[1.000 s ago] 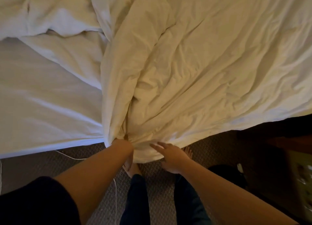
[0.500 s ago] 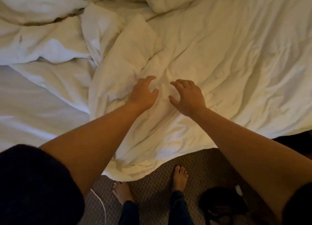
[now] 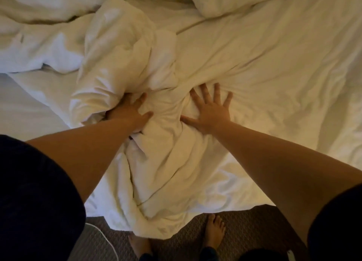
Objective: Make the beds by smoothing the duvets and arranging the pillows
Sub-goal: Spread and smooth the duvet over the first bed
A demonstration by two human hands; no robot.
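Head view: both hands, left hand point(image 3: 130, 114) and right hand point(image 3: 210, 112), press duvet point(image 3: 254, 65) flat.

Left hand point(image 3: 128, 112) fingertips under a duvet point(image 3: 254, 69) fold (grip unclear)

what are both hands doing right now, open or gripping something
Left hand: open, fingers straight, pressing into the bunched fold of the duvet.
Right hand: open, fingers spread flat, pressing on the duvet.

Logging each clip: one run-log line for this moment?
stage: smoothing | left hand: on bunched duvet fold | right hand: flat, spread on duvet
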